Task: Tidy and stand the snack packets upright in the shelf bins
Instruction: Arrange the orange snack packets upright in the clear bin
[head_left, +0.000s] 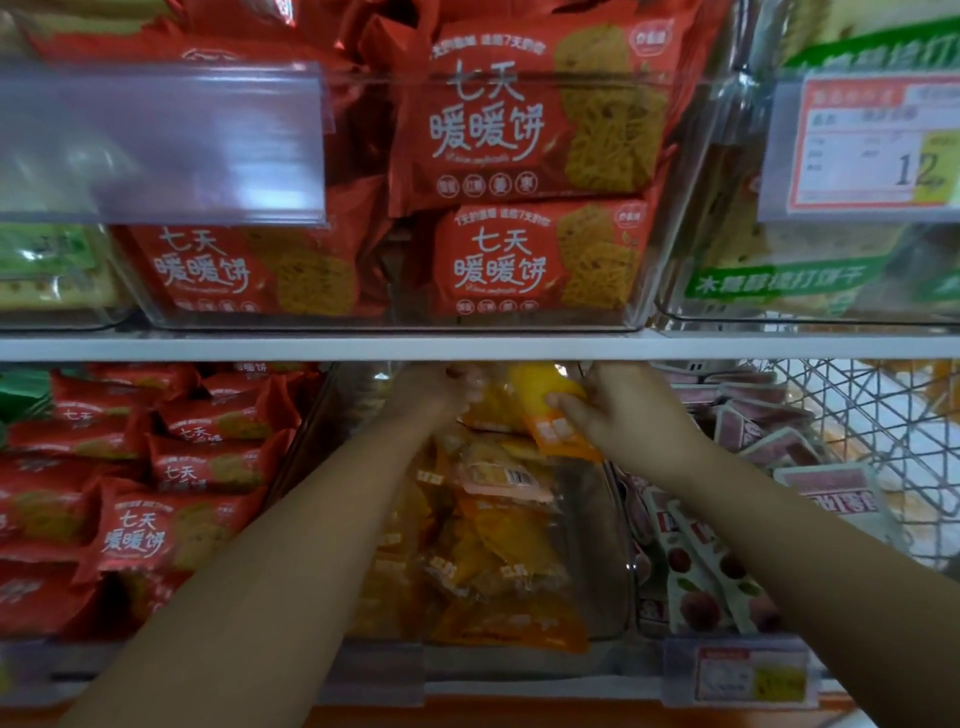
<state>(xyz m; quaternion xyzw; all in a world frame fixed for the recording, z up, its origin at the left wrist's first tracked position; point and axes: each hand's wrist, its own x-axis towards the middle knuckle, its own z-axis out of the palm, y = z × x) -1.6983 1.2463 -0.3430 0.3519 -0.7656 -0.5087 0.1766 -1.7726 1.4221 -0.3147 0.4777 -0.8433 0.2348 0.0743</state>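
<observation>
Head — left hand (449, 389) blurred (packet (563, 439) held)

Just one view: your head cam's right up close to the shelf (311, 347), facing it square-on, tilted slightly down into the lower bins (621, 545).

The left hand (441, 385) is blurred, its fingers partly hidden under the shelf board (311, 347); print on the near-right price tag (748, 675) is too small to read
</observation>
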